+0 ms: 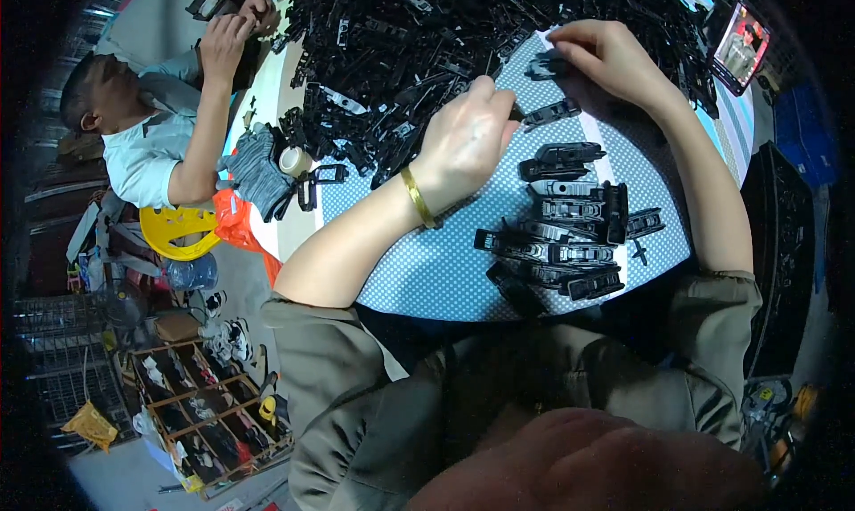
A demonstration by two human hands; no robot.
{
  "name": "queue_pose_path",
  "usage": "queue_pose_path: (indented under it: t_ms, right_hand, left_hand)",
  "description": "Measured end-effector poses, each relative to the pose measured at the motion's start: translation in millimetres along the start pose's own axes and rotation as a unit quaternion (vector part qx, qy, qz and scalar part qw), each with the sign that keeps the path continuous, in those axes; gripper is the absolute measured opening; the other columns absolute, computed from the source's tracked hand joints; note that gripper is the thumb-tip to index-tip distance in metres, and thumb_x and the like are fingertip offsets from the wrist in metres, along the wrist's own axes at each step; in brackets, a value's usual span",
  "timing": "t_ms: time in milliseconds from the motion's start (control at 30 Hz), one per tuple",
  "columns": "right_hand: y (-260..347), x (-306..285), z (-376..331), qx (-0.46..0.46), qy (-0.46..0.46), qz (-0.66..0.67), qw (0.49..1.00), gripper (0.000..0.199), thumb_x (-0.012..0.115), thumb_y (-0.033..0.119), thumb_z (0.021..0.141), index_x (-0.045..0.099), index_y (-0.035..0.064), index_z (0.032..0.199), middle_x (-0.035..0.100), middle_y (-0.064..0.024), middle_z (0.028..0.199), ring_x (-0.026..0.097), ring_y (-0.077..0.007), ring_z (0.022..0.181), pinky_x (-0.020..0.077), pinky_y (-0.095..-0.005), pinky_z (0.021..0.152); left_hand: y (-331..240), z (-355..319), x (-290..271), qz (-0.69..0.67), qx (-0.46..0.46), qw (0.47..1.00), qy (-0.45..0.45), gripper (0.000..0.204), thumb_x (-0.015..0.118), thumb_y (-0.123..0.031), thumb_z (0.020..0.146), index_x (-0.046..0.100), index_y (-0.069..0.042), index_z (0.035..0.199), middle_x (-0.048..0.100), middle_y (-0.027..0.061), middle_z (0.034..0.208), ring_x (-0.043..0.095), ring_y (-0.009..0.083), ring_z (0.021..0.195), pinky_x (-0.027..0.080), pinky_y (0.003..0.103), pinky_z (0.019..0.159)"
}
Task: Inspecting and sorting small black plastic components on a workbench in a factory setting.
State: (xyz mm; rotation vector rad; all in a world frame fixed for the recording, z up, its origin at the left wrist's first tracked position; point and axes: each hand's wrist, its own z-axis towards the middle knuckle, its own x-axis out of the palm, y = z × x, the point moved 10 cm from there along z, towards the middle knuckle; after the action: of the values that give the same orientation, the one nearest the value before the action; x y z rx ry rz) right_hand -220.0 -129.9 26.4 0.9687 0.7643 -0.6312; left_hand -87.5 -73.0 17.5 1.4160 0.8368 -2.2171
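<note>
My left hand (468, 137), a yellow band at its wrist, is closed above the dotted cloth (427, 270). A small dark bit shows by its thumb; what the fingers hold is mostly hidden. Just right of it lies a slim black plastic part (552, 113). My right hand (619, 65) is farther off, at the edge of the heap, thumb and bent forefinger apart and nothing visible between them. Below its fingertips sits another small black part (546, 67). Nearer me, several black clip-like assemblies (570, 210) lie grouped, some with grey metal pieces.
A large heap of black parts (401, 39) covers the table's far side. At left are a grey cloth bundle (258, 172), a round tub (294, 161) and a seated co-worker (151, 146) with both hands raised. A lit phone (742, 48) stands at right.
</note>
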Motion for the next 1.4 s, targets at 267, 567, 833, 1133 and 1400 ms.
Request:
queue_pose_path:
  t_ms: [267, 567, 833, 1133, 1400]
  right_hand:
    - [-35.7, -78.2, -6.1, 0.141, -0.105, 0.069, 0.982, 0.018, 0.062, 0.018, 0.071, 0.062, -0.0004, 0.074, 0.062, -0.0148, 0.070, 0.061, -0.0260, 0.065, 0.0494, -0.0308, 0.062]
    - [32.5, 9.4, 30.4, -0.130, -0.081, -0.177, 0.972, 0.023, 0.055, 0.014, 0.081, 0.059, 0.0045, 0.102, 0.063, -0.0098, 0.091, 0.061, -0.0178, 0.081, 0.0480, -0.0282, 0.069]
    - [69.2, 13.6, 61.9, -0.152, -0.101, -0.227, 0.957, 0.021, 0.061, 0.022, 0.069, 0.063, 0.0019, 0.074, 0.061, -0.0161, 0.069, 0.060, -0.0323, 0.070, 0.0494, -0.0382, 0.066]
    - [30.0, 9.1, 36.7, -0.049, -0.011, 0.166, 0.985, 0.026, 0.055, 0.022, 0.085, 0.060, 0.0038, 0.103, 0.060, -0.0023, 0.077, 0.056, -0.0091, 0.069, 0.0464, -0.0224, 0.063]
    - [59.8, 20.1, -12.9, 0.055, 0.091, 0.339, 0.935, 0.026, 0.051, 0.020, 0.087, 0.058, 0.0036, 0.106, 0.059, -0.0013, 0.073, 0.056, -0.0061, 0.063, 0.0460, -0.0189, 0.057]
  left_hand:
    - [21.2, -13.8, -17.9, -0.304, -0.138, 0.943, -0.005, 0.021, 0.052, -0.006, 0.083, 0.053, 0.000, 0.103, 0.055, 0.0029, 0.065, 0.047, 0.0064, 0.050, 0.042, 0.020, 0.048]
    - [51.9, -15.8, 15.1, -0.590, -0.231, 0.773, 0.001, 0.025, 0.049, -0.006, 0.084, 0.042, 0.000, 0.107, 0.056, 0.0077, 0.080, 0.049, 0.0087, 0.049, 0.046, 0.021, 0.050]
    - [55.4, -17.8, 3.6, -0.368, -0.232, 0.900, -0.026, 0.027, 0.053, -0.014, 0.084, 0.042, 0.002, 0.102, 0.060, 0.0115, 0.072, 0.058, 0.0156, 0.053, 0.045, 0.027, 0.045]
    - [46.2, -17.5, -19.1, -0.370, -0.165, 0.909, -0.096, 0.025, 0.057, -0.006, 0.080, 0.050, -0.001, 0.103, 0.057, 0.0069, 0.069, 0.057, 0.0118, 0.056, 0.045, 0.024, 0.050]
    - [48.8, -17.8, 8.6, -0.535, -0.226, 0.812, -0.057, 0.026, 0.057, -0.001, 0.079, 0.050, 0.000, 0.104, 0.058, 0.0065, 0.076, 0.058, 0.0086, 0.059, 0.049, 0.018, 0.052]
